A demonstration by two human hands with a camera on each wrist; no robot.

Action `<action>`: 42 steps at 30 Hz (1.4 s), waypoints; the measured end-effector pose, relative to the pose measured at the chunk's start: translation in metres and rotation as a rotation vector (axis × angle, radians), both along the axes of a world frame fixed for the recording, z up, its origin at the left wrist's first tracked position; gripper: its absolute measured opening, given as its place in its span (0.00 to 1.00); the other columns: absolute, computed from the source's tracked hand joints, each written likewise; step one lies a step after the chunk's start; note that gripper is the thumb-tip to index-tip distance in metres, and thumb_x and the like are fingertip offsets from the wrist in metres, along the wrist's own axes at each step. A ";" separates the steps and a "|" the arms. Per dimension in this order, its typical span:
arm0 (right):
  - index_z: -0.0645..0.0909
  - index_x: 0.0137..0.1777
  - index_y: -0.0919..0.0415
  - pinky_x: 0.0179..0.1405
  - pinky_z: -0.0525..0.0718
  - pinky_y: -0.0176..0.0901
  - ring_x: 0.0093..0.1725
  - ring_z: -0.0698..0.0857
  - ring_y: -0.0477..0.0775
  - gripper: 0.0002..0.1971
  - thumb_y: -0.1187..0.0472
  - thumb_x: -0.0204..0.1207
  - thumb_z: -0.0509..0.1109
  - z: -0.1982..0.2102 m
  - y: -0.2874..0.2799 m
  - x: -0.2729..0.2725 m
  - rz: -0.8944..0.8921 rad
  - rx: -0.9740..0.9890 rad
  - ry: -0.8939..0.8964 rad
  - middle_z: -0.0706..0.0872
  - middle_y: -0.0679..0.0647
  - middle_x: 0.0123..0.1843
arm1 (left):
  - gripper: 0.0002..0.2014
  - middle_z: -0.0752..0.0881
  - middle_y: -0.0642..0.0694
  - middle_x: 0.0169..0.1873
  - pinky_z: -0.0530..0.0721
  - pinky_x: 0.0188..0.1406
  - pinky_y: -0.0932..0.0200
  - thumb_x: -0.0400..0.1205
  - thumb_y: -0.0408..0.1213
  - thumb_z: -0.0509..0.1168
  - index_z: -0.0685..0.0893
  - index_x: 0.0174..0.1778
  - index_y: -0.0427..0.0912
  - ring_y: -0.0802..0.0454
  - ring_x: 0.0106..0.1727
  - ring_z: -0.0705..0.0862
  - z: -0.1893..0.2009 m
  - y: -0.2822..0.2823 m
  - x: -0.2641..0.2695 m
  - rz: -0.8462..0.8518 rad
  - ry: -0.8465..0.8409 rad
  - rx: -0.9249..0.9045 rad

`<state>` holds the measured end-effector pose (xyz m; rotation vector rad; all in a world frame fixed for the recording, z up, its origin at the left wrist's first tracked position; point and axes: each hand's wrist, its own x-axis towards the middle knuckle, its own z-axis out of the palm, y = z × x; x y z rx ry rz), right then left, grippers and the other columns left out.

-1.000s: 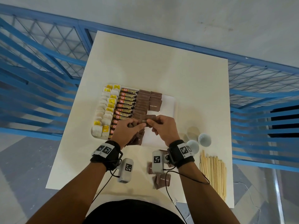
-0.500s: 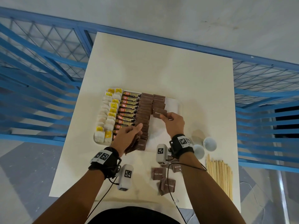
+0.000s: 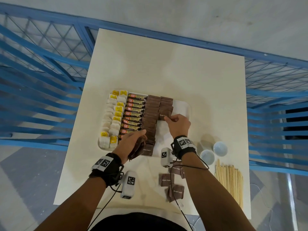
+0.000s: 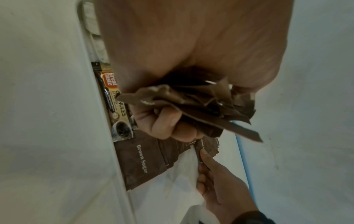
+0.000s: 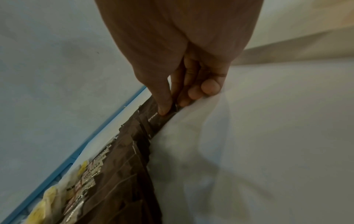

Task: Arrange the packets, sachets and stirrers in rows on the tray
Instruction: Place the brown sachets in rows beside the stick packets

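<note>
White tray (image 3: 186, 104) holds rows of tea bags (image 3: 113, 114), coffee sticks (image 3: 135, 112), brown sugar sachets (image 3: 150, 117); stirrers (image 3: 229, 182) lie beside it.

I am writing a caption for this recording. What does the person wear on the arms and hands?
Both arms are bare, with no sleeves or gloves. Each wrist has a black strap with square black-and-white markers on top. A white camera with its own marker hangs from each strap, and thin black cables run from them.

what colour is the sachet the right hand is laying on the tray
Dark brown with white "Brown Sugar" lettering; the sachet shows best in the head view.
</note>
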<state>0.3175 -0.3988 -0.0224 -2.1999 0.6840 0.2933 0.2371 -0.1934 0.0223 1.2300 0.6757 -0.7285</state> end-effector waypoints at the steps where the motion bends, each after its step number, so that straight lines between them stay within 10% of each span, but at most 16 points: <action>1: 0.89 0.47 0.58 0.30 0.70 0.13 0.35 0.81 0.35 0.13 0.49 0.74 0.81 0.000 0.000 0.000 -0.005 -0.002 0.006 0.89 0.46 0.39 | 0.16 0.85 0.44 0.33 0.77 0.34 0.58 0.87 0.50 0.67 0.88 0.41 0.42 0.53 0.29 0.82 0.000 0.000 0.001 -0.005 0.015 -0.007; 6: 0.88 0.51 0.58 0.33 0.69 0.11 0.37 0.80 0.35 0.16 0.46 0.74 0.81 0.004 0.000 -0.001 -0.006 -0.005 0.012 0.89 0.47 0.42 | 0.18 0.83 0.41 0.36 0.75 0.29 0.59 0.69 0.51 0.71 0.85 0.45 0.40 0.48 0.30 0.80 0.004 0.003 0.001 0.065 0.071 -0.153; 14: 0.88 0.54 0.55 0.42 0.74 0.20 0.42 0.85 0.39 0.11 0.49 0.80 0.74 0.028 -0.002 -0.023 0.026 0.051 -0.084 0.88 0.43 0.41 | 0.10 0.84 0.44 0.36 0.83 0.30 0.57 0.88 0.30 0.57 0.85 0.48 0.40 0.49 0.32 0.83 0.010 0.003 0.000 0.119 0.007 -0.167; 17: 0.88 0.50 0.51 0.43 0.87 0.40 0.37 0.87 0.43 0.14 0.42 0.80 0.72 0.043 0.008 -0.040 0.195 0.260 -0.018 0.91 0.46 0.40 | 0.05 0.88 0.46 0.38 0.86 0.32 0.58 0.89 0.31 0.64 0.85 0.50 0.40 0.50 0.37 0.86 0.010 0.000 0.000 0.101 -0.081 -0.074; 22: 0.88 0.53 0.57 0.31 0.81 0.34 0.29 0.85 0.43 0.18 0.42 0.75 0.78 0.068 0.023 -0.058 0.456 0.403 0.106 0.91 0.50 0.38 | 0.06 0.92 0.39 0.53 0.90 0.57 0.43 0.86 0.39 0.71 0.87 0.55 0.41 0.40 0.56 0.90 0.005 -0.007 -0.004 0.050 -0.221 0.087; 24: 0.87 0.51 0.61 0.29 0.82 0.38 0.28 0.83 0.49 0.11 0.53 0.77 0.79 0.069 0.023 -0.060 0.413 0.459 0.075 0.90 0.54 0.35 | 0.10 0.93 0.39 0.54 0.90 0.61 0.42 0.86 0.43 0.70 0.88 0.57 0.42 0.39 0.57 0.91 0.007 -0.011 -0.007 0.052 -0.247 0.116; 29: 0.85 0.50 0.62 0.30 0.85 0.45 0.28 0.83 0.53 0.06 0.62 0.78 0.78 0.070 0.019 -0.064 0.319 0.495 0.009 0.91 0.60 0.37 | 0.13 0.93 0.45 0.40 0.86 0.33 0.59 0.91 0.45 0.63 0.89 0.53 0.42 0.50 0.38 0.90 0.015 -0.017 -0.016 0.131 -0.211 0.023; 36: 0.86 0.48 0.60 0.30 0.87 0.46 0.31 0.86 0.52 0.05 0.59 0.78 0.79 0.069 0.020 -0.069 0.275 0.470 -0.034 0.91 0.56 0.37 | 0.04 0.92 0.46 0.50 0.89 0.52 0.51 0.87 0.40 0.70 0.89 0.54 0.47 0.45 0.54 0.91 0.003 -0.012 -0.025 0.062 -0.429 0.301; 42: 0.86 0.49 0.60 0.32 0.87 0.51 0.34 0.87 0.57 0.03 0.61 0.82 0.74 0.069 0.027 -0.072 0.155 0.550 -0.049 0.91 0.61 0.41 | 0.03 0.90 0.49 0.45 0.89 0.48 0.54 0.88 0.39 0.69 0.85 0.50 0.44 0.53 0.47 0.88 0.000 -0.014 -0.028 -0.023 -0.626 0.538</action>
